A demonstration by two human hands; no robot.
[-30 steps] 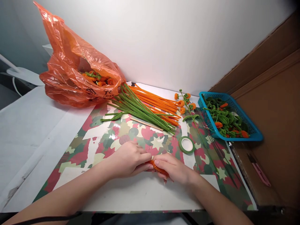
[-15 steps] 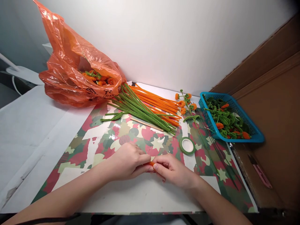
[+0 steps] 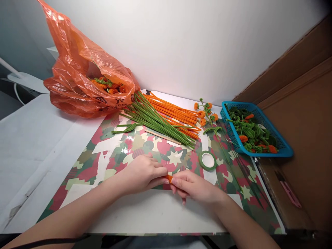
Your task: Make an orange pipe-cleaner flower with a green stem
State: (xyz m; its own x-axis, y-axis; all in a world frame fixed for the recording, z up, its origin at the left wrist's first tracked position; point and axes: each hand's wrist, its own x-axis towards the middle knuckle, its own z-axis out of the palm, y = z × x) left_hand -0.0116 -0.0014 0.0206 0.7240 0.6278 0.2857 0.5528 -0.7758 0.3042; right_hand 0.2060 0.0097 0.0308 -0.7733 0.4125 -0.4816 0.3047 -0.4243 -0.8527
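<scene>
Between my two hands is a small orange pipe-cleaner piece (image 3: 168,178), mostly covered by the fingers. My left hand (image 3: 147,174) pinches its left end with thumb and forefinger. From the other side, my right hand (image 3: 190,185) grips it with closed fingertips, the lower fingers curled beneath. A roll of green floral tape (image 3: 207,160) lies a little beyond my right hand. Farther back are a bundle of green pipe cleaners (image 3: 160,124) and a bundle of orange pipe cleaners (image 3: 172,110), with a thin wooden stick (image 3: 163,137) in front.
An orange plastic bag (image 3: 77,76) holding orange flowers stands back left. A made flower stem (image 3: 212,129) lies right of the bundles. The blue basket (image 3: 281,147) at right holds green leaves and orange pieces. A pink-handled cutter (image 3: 289,192) lies near the cardboard (image 3: 306,138).
My right hand has turned slightly and its lower fingers have shifted. A bit more of the orange piece shows between the hands.
</scene>
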